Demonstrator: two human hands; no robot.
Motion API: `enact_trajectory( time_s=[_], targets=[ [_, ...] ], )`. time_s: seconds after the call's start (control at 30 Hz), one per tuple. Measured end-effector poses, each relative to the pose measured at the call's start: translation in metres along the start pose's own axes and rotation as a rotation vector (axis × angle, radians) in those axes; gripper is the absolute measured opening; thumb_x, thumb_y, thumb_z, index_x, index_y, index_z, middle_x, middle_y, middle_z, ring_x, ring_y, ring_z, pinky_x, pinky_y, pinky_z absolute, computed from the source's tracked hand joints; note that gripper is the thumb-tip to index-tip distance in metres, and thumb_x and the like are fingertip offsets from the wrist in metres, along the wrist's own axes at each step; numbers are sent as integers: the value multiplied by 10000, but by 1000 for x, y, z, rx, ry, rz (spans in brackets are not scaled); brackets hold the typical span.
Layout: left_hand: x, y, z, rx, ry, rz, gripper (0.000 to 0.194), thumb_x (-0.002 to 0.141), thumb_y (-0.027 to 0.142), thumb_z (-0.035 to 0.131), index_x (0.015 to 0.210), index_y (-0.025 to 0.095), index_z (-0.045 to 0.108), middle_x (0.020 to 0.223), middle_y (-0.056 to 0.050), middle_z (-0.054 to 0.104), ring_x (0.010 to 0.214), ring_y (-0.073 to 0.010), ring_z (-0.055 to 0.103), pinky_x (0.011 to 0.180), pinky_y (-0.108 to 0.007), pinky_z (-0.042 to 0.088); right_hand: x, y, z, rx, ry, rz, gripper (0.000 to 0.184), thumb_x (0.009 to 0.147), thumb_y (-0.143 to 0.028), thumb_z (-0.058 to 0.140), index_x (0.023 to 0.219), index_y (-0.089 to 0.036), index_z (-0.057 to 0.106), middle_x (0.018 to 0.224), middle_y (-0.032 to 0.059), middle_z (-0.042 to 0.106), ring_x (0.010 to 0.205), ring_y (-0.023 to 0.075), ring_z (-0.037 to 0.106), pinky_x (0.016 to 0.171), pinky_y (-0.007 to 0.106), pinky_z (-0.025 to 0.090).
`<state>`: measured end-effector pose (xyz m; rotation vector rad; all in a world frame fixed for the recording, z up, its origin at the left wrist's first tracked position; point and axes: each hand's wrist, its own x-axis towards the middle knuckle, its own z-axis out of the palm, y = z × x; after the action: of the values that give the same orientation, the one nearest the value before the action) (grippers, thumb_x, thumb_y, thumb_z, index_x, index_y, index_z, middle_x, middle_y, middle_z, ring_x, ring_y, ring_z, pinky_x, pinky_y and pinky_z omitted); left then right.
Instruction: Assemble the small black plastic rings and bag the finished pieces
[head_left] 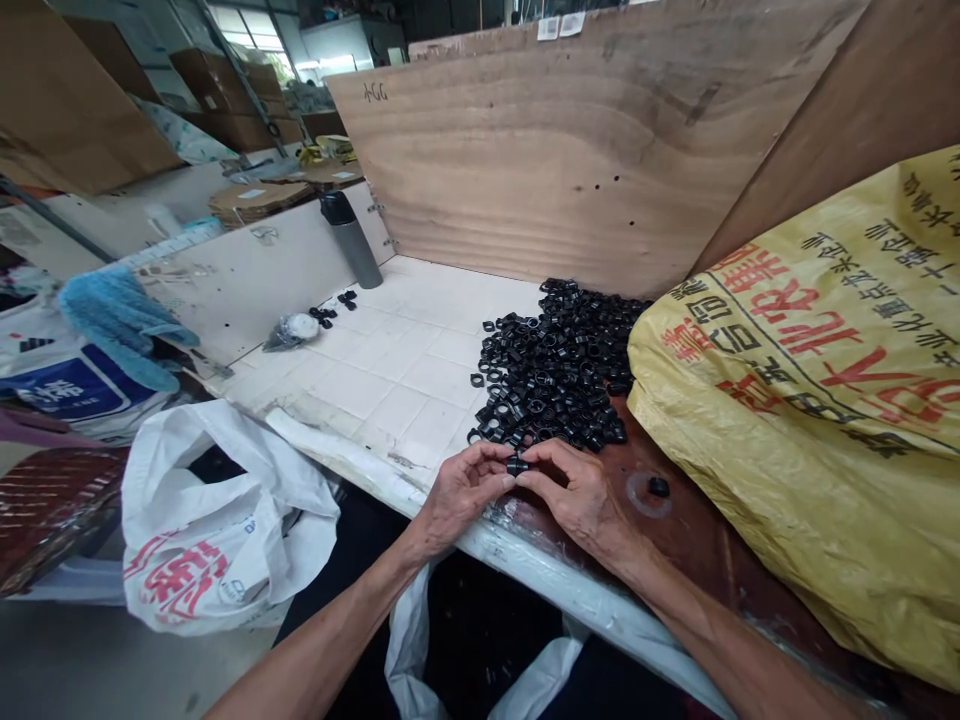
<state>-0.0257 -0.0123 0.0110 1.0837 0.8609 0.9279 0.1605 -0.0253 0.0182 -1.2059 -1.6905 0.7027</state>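
My left hand [461, 490] and my right hand [574, 495] meet at the table's front edge, their fingertips pinching a small black plastic ring [517, 465] between them. Just beyond my fingers lies a heap of several similar black rings [559, 370], spread on white tiles [397, 370]. A single black piece [658, 487] sits on the brown surface [697, 540] to the right of my right hand. The ring's exact shape is partly hidden by my fingertips.
A yellow printed woven sack [802, 420] bulges at the right, and a plywood board [540, 150] stands behind the tiles. A grey bottle [351, 240], a blue cloth [120, 325] and a few loose black pieces [322, 316] lie to the left. A white plastic bag [217, 520] hangs below the edge.
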Motion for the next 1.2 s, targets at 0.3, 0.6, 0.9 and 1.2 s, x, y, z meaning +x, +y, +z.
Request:
enact_trajectory(
  time_s=[0.3,0.6,0.9,1.2],
  targets=[
    [-1,-2,2,-29,12,37,309,781,241,776,1047,149,649,959,-52,728,881,-147,679,839,-260,527,-2,0,0,-38,-15,-60,159,874,-185,653,1029,-211,678,905,38,692,818,187,663,768,307,530],
    [-5,-7,1,138,12,120,285,832,268,723,1086,168,644,1044,-74,705,923,-192,694,865,-315,555,-7,5,2,-108,-104,-88,161,967,-234,538,1120,-204,580,819,12,667,700,152,647,698,257,500],
    [-6,-6,1,180,-8,145,274,847,267,705,1094,164,646,1043,-75,701,909,-178,686,867,-301,552,-3,0,-4,-281,-228,-77,355,1019,-289,422,695,-201,538,598,-18,526,526,129,508,552,268,368],
    [-6,0,4,54,55,81,306,804,284,748,1062,157,643,923,-52,717,820,-155,677,799,-267,546,-3,0,-5,-234,-211,-144,246,990,-265,484,791,-200,615,679,7,576,627,153,565,635,272,446]
  ],
)
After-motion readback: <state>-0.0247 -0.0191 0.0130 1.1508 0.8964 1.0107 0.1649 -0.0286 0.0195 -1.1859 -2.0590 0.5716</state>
